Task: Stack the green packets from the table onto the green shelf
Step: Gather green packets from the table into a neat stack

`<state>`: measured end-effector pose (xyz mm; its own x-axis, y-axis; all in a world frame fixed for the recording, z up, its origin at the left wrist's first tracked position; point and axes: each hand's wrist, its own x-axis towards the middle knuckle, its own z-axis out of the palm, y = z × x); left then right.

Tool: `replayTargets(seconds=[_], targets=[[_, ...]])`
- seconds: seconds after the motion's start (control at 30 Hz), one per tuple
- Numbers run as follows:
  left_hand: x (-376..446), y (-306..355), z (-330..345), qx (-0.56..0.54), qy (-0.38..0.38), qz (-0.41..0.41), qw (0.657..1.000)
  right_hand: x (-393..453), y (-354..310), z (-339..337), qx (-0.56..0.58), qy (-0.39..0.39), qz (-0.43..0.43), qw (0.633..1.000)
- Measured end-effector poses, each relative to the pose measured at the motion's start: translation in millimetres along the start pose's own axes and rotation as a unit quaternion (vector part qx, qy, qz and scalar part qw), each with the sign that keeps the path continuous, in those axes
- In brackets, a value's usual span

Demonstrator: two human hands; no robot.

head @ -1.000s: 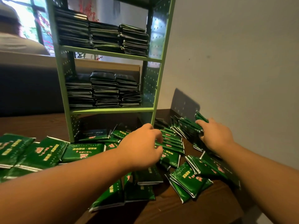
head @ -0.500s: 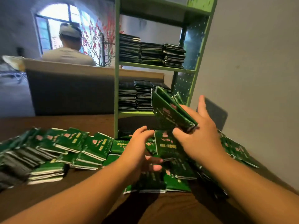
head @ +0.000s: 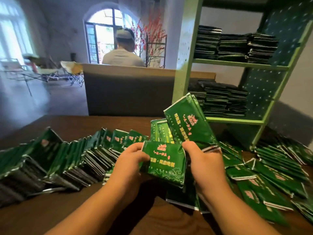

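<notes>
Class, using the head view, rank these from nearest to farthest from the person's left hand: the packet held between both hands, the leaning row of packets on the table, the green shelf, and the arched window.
1. Held packet: the left hand grips its left edge.
2. Leaning row of packets: on the table, to the left.
3. Green shelf: ahead, to the right.
4. Arched window: far back, across the room.

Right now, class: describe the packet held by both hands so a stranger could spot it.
Find the wooden table before the green shelf. Above its near edge, the left hand and right hand hold one green packet between them. Unlike its neighbours, it faces the camera, off the table.
</notes>
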<state>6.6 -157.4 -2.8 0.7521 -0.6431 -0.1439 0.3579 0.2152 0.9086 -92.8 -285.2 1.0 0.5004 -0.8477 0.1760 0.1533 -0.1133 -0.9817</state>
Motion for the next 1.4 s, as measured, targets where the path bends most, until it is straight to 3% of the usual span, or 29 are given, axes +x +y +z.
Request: replayTargets(seconds=[0.07, 0.37, 0.43, 0.57, 0.67, 0.83, 0.93, 1.23, 1.4], targets=[[9, 0, -13, 0.027, 0.035, 0.021, 0.999, 1, 10, 9, 0.002, 0.002, 0.014, 1.0], [8, 2, -35, 0.018, 0.059, 0.141, 0.988, 12, 22, 0, -0.006, 0.048, 0.044, 0.998], [8, 2, -34, -0.035, 0.072, 0.122, 0.989, 9, 20, -4, -0.003, 0.046, 0.039, 0.998], [14, 7, -38, -0.12, 0.051, 0.009, 0.991, 2, 22, -4, -0.033, 0.004, 0.03, 0.999], [10, 6, -53, -0.217, 0.037, 0.022, 0.975, -2, 19, -1, -0.048, -0.011, 0.02, 0.999], [6, 10, -35, -0.196, -0.026, -0.083, 0.977, -8, 21, 0, -0.062, -0.053, -0.033, 0.996], [3, 8, -35, -0.188, -0.047, -0.039, 0.98, -8, 23, -1, -0.091, -0.062, -0.053, 0.993], [5, 9, -37, -0.128, 0.012, 0.043, 0.991, -18, 18, 6, -0.187, -0.105, -0.222, 0.951], [4, 11, -33, -0.108, 0.03, 0.044, 0.993, -21, 23, 6, -0.21, -0.092, -0.259, 0.938]])
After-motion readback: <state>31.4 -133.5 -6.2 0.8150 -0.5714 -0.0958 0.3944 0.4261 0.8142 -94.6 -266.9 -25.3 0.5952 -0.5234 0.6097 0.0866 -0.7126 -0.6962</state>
